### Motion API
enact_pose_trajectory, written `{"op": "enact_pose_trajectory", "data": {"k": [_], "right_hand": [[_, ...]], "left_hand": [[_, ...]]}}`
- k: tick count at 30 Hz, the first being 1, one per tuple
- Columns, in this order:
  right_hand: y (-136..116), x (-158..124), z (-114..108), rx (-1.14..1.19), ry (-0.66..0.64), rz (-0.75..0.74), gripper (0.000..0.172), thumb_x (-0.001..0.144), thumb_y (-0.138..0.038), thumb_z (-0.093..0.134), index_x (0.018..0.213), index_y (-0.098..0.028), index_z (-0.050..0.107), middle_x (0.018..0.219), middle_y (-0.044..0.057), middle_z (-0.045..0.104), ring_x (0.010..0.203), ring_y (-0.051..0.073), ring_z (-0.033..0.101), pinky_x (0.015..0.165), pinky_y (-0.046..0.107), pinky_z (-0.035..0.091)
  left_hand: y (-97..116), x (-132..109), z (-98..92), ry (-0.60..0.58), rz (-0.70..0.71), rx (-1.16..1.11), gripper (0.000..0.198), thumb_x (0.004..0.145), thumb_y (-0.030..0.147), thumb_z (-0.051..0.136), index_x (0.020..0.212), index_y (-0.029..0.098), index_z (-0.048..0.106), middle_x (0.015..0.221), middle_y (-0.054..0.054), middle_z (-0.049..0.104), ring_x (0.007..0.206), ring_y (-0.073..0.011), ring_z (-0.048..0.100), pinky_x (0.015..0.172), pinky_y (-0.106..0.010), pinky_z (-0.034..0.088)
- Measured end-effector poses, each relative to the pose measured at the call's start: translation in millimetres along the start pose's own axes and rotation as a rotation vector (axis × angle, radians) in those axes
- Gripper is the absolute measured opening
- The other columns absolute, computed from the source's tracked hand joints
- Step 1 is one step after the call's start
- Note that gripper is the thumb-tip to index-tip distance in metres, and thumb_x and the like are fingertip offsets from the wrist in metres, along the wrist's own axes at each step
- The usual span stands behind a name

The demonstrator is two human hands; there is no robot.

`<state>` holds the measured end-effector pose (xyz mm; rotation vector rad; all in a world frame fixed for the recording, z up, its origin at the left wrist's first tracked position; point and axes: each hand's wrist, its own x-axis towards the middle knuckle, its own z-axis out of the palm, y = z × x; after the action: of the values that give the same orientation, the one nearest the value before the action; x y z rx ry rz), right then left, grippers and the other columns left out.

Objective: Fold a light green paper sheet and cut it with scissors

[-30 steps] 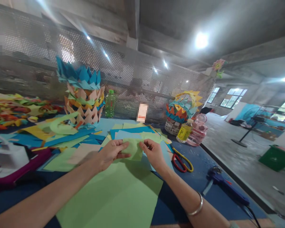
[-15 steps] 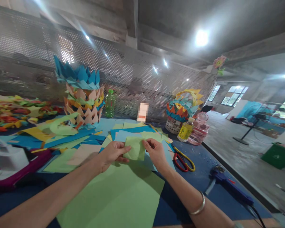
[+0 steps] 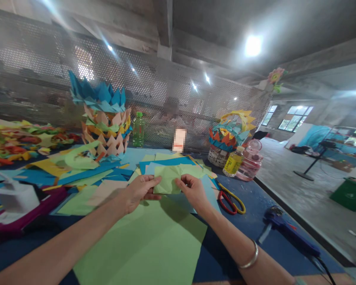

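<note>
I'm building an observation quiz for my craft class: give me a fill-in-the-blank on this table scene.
The left hand and right hand pinch a small paper coloured ____. The scissors beside the right hand have red and ____ handles. The bracelet sits on the ____ wrist.
Missing words: green; yellow; right.

A pale green paper square (image 3: pixel 167 181) over a light green sheet (image 3: pixel 145 245), red-and-yellow scissors (image 3: pixel 230 200), blue table (image 3: pixel 249 221).
</note>
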<state>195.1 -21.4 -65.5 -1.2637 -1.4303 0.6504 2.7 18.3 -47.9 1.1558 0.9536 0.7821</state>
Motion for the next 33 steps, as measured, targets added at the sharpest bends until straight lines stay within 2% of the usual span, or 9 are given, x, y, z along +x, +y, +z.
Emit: {"op": "enact_pose_trajectory", "data": {"k": [6, 12, 16, 21, 24, 28, 33], "right_hand": [[0, 1, -1, -0.004, 0.013, -0.009, 0.036, 0.073, -0.055, 0.062, 0.064, -0.022, 0.051, 0.060, -0.003, 0.045, 0.057, 0.012, 0.036, 0.053, 0.025, 0.034], [0, 0, -1, 0.000, 0.003, -0.019, 0.031, 0.074, -0.051, 0.061, 0.067, -0.022, 0.054, 0.064, -0.002, 0.049, 0.059, 0.013, 0.040, 0.055, 0.026, 0.036], [2, 0, -1, 0.003, 0.003, -0.023, 0.029, 0.075, -0.049, 0.061, 0.067, -0.022, 0.054, 0.064, -0.002, 0.050, 0.060, 0.013, 0.042, 0.055, 0.025, 0.036], [2, 1, 0, 0.009, -0.006, -0.027, 0.029, 0.075, -0.050, 0.061, 0.067, -0.022, 0.055, 0.064, -0.002, 0.052, 0.060, 0.013, 0.043, 0.055, 0.026, 0.037], [2, 1, 0, 0.010, -0.009, -0.029, 0.029, 0.074, -0.050, 0.061, 0.068, -0.022, 0.054, 0.064, -0.002, 0.052, 0.060, 0.013, 0.044, 0.055, 0.026, 0.037], [2, 0, 0, -0.003, -0.022, -0.034, 0.031, 0.075, -0.050, 0.061, 0.065, -0.022, 0.051, 0.063, -0.003, 0.047, 0.060, 0.013, 0.042, 0.056, 0.026, 0.036], [2, 0, -1, -0.029, -0.042, -0.028, 0.033, 0.076, -0.050, 0.061, 0.065, -0.022, 0.049, 0.061, -0.004, 0.045, 0.059, 0.012, 0.040, 0.056, 0.026, 0.034]], "left_hand": [[1, -1, 0.4, -0.020, -0.005, -0.021, 0.035, 0.069, 0.046, 0.086, 0.082, 0.018, 0.071, 0.079, -0.006, 0.077, 0.072, -0.0213, 0.075, 0.062, -0.027, 0.056], [9, -7, 4.3, -0.002, 0.000, -0.013, 0.038, 0.065, 0.050, 0.086, 0.069, 0.019, 0.066, 0.063, -0.002, 0.070, 0.063, -0.0198, 0.071, 0.062, -0.029, 0.058], [12, -10, 7.5, 0.032, 0.000, -0.001, 0.037, 0.073, 0.047, 0.082, 0.064, 0.018, 0.063, 0.054, 0.003, 0.063, 0.053, -0.0151, 0.065, 0.062, -0.029, 0.058], [8, -7, 7.8, 0.079, -0.005, 0.022, 0.025, 0.096, 0.035, 0.064, 0.083, 0.014, 0.069, 0.068, 0.002, 0.069, 0.060, -0.0127, 0.067, 0.068, -0.030, 0.057], [8, -8, 6.1, 0.090, 0.021, 0.031, 0.023, 0.097, 0.033, 0.063, 0.087, 0.014, 0.069, 0.068, 0.003, 0.069, 0.058, -0.0126, 0.066, 0.064, -0.029, 0.055], [14, -13, 5.2, 0.102, 0.101, 0.022, 0.022, 0.095, 0.032, 0.067, 0.081, 0.014, 0.068, 0.069, 0.003, 0.068, 0.061, -0.0123, 0.066, 0.067, -0.029, 0.055], [16, -15, 6.8, 0.113, 0.102, 0.032, 0.024, 0.097, 0.032, 0.063, 0.083, 0.013, 0.067, 0.068, 0.003, 0.067, 0.058, -0.0119, 0.065, 0.066, -0.029, 0.055]]}}
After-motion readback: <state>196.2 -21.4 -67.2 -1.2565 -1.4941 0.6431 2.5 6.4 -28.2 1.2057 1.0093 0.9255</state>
